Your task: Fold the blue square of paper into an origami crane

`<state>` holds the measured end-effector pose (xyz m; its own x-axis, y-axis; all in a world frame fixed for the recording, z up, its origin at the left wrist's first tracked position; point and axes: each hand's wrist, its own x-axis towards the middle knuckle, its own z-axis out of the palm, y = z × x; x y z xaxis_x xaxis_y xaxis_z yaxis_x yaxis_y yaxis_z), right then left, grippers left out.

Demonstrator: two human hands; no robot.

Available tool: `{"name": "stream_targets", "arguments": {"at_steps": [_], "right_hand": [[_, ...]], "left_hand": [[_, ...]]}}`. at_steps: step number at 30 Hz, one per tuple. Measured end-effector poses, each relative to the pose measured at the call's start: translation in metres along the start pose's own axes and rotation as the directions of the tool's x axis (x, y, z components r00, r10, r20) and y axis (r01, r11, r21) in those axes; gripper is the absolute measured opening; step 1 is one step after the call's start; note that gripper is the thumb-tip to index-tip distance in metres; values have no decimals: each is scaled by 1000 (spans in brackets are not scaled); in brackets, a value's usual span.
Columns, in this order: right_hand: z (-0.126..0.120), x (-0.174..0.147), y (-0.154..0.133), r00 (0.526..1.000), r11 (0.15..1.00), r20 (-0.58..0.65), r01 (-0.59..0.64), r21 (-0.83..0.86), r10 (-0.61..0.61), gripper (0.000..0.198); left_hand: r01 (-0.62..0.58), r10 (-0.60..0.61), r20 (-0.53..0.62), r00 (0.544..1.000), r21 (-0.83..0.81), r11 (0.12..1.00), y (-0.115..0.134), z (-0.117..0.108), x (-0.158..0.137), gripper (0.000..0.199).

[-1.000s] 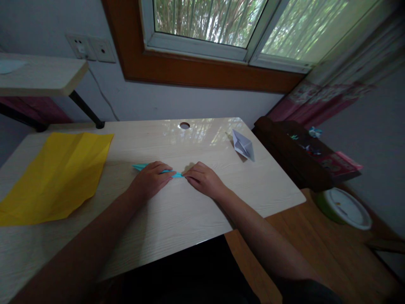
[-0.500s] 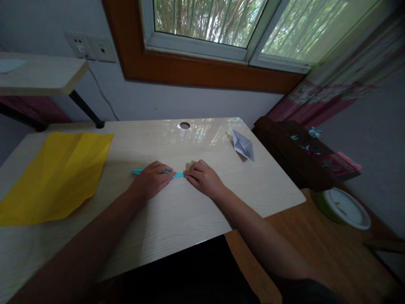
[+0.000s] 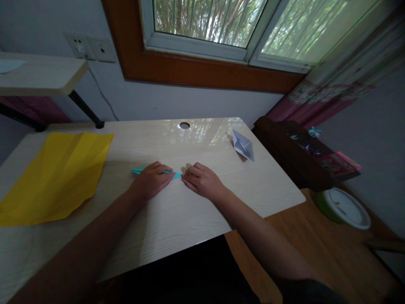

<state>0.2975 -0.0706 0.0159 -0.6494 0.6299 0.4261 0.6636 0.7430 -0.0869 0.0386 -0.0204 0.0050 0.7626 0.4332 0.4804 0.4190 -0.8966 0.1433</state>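
Note:
A narrow strip of folded blue paper [image 3: 138, 170] lies across the middle of the table, its pointed end at the left. My left hand [image 3: 154, 178] is closed over its middle, pressing it against the tabletop and hiding much of it. At the right end, my right hand [image 3: 201, 179] pinches the paper's tip between thumb and fingers. Only a short piece of blue shows between the two hands. The exact folds under my fingers are hidden.
A creased yellow sheet [image 3: 60, 177] covers the table's left part. A folded white paper boat [image 3: 243, 145] sits near the right edge. The pale table [image 3: 177, 219] has a cable hole. A dark cabinet [image 3: 284, 156] and a green-and-white bin [image 3: 346, 207] stand to the right.
My right hand has shifted slightly left along the blue paper, so less of it shows between the hands. My left hand has barely moved.

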Motion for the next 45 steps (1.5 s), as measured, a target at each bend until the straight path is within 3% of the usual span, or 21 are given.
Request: {"name": "stream_targets", "arguments": {"at_steps": [13,21,27,32,38,45], "right_hand": [[7,-2,2,998,1000,-56,-13,-1,13,20],[4,2,-3,999,998,-2,40,-44,-40,21],[5,3,-3,996,995,-30,86,58,-84,29],[10,2,-2,996,987,-39,81,141,-76,32],[10,3,-2,999,980,-27,39,196,-35,30],[9,4,-2,999,977,-29,28,211,-23,31]], "left_hand": [[-3,3,5,1000,-11,1000,1,0,-1,21],[136,-136,-10,991,130,982,-1,2,-7,28],[119,-120,15,993,67,991,-11,10,-11,35],[125,-133,74,988,108,986,-8,8,-11,39],[245,-276,144,950,201,948,1,1,-20,54],[380,-461,272,845,302,874,7,-12,-19,67]]}}
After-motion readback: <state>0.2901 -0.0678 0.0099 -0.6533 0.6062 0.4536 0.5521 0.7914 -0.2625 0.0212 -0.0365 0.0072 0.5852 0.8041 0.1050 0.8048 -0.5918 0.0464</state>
